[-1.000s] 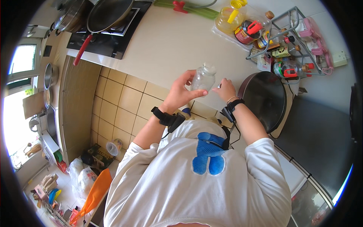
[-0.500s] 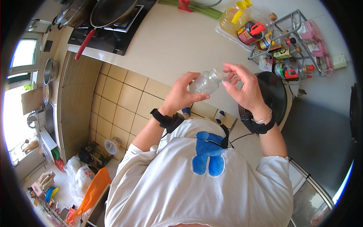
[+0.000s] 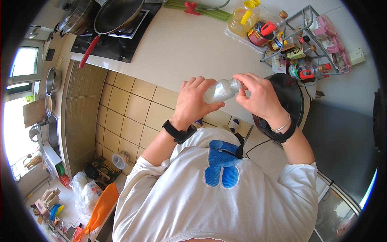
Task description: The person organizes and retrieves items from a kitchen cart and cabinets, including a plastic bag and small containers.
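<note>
A small clear bottle (image 3: 219, 92) lies tilted between my hands in front of the counter edge, its neck pointing up and to the right. My left hand (image 3: 192, 98) wraps round its body, thumb below and fingers above. At the neck, my right hand (image 3: 261, 98) has its fingertips and thumb closed round the mouth end. Those fingers partly cover the mouth, so whether a cap is there cannot be made out. The bottle looks see-through, with whitish reflections.
Behind the hands runs a pale counter (image 3: 193, 48). A frying pan (image 3: 117, 18) with a red handle stands on the black stove (image 3: 135, 44). Several sauce bottles fill a grey wire rack (image 3: 296, 32) beside a yellow-capped oil jug (image 3: 243, 22). A round black lid-like thing (image 3: 288, 99) is near my right wrist.
My right hand has moved left to the bottle's neck, and its fingers have closed on it. The bottle has tipped a little flatter in my left hand.
</note>
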Motion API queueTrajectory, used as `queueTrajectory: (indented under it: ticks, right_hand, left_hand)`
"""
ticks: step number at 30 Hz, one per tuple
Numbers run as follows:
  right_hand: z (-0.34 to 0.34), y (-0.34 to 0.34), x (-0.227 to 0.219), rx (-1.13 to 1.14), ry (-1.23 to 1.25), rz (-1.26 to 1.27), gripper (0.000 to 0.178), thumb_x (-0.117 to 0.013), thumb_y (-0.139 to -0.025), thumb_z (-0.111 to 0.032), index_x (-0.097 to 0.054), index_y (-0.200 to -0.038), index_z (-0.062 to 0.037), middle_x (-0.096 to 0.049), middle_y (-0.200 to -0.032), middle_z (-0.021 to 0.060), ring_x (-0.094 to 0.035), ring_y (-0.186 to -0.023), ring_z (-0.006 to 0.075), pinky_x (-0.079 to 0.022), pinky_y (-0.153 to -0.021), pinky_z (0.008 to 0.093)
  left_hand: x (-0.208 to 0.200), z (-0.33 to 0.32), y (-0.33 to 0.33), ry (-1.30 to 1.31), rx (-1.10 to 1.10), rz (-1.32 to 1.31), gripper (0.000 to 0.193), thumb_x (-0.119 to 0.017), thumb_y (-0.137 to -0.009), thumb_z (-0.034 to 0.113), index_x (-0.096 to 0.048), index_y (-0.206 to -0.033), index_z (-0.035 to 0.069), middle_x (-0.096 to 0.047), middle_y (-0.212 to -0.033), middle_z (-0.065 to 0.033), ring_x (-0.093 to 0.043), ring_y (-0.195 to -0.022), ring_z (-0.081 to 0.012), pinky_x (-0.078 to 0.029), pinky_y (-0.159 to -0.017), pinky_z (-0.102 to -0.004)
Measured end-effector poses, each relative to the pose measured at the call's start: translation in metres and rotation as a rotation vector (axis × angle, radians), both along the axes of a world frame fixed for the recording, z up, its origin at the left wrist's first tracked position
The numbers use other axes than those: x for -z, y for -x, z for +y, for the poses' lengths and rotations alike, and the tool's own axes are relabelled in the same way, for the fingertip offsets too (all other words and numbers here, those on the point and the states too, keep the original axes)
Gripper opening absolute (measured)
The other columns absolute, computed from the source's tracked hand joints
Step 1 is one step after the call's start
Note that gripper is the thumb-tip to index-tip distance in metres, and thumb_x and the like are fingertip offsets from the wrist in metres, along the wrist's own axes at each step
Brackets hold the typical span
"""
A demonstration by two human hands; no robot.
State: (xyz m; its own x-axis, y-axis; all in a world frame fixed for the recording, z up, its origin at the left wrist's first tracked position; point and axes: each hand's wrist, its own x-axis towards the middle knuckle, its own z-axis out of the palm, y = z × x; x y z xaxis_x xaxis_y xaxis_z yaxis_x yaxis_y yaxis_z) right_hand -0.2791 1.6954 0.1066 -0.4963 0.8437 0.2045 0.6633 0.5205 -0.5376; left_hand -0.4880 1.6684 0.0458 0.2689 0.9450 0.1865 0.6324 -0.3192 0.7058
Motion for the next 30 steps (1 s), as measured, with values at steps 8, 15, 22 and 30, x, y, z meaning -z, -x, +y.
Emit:
queueTrajectory:
  ticks: [8, 15, 22, 30]
  right_hand:
    - [0.001, -0.005, -0.008, 0.035, 0.161, 0.112, 0.028, -0.06, -0.073, -0.001, -0.061, -0.101, 0.0005, -0.066, -0.093, 0.0154, -0.066, -0.078, 0.0274, -0.055, -0.069, 0.034]
    - [0.016, -0.023, 0.014, 0.238, 0.882, 0.851, 0.029, -0.054, -0.086, -0.013, -0.058, -0.111, 0.0008, -0.066, -0.097, 0.0111, -0.066, -0.084, 0.017, -0.054, -0.072, 0.0277]
    - [-0.005, -0.053, 0.206, 0.766, 1.447, 1.216, 0.017, -0.045, -0.085, -0.01, -0.054, -0.097, -0.0009, -0.064, -0.096, 0.0159, -0.064, -0.09, 0.027, -0.053, -0.082, 0.0365]
    - [-0.019, -0.031, 0.271, 1.135, 1.259, 1.265, 0.02, -0.047, -0.084, -0.004, -0.046, -0.103, 0.0004, -0.056, -0.097, 0.0143, -0.06, -0.093, 0.0283, -0.052, -0.087, 0.0378]
  left_hand:
    - [0.005, 0.003, -0.001, 0.005, 0.027, -0.038, 0.06, -0.083, -0.058, 0.035, -0.062, -0.109, 0.011, -0.06, -0.095, -0.0034, -0.054, -0.09, -0.0246, -0.041, -0.082, -0.0367]
    - [0.025, 0.011, -0.001, 0.117, 0.077, -0.257, 0.06, -0.084, -0.062, 0.018, -0.058, -0.115, 0.008, -0.061, -0.109, -0.0058, -0.054, -0.103, -0.0262, -0.039, -0.094, -0.0365]
    - [0.076, 0.014, -0.001, 0.307, 0.107, -0.535, 0.063, -0.078, -0.069, 0.004, -0.049, -0.126, 0.008, -0.055, -0.126, -0.0059, -0.051, -0.116, -0.018, -0.041, -0.099, -0.0337]
    - [0.122, 0.027, -0.011, 0.458, 0.07, -0.405, 0.063, -0.075, -0.072, 0.0, -0.045, -0.128, 0.007, -0.054, -0.123, -0.0061, -0.051, -0.116, -0.0169, -0.041, -0.101, -0.033]
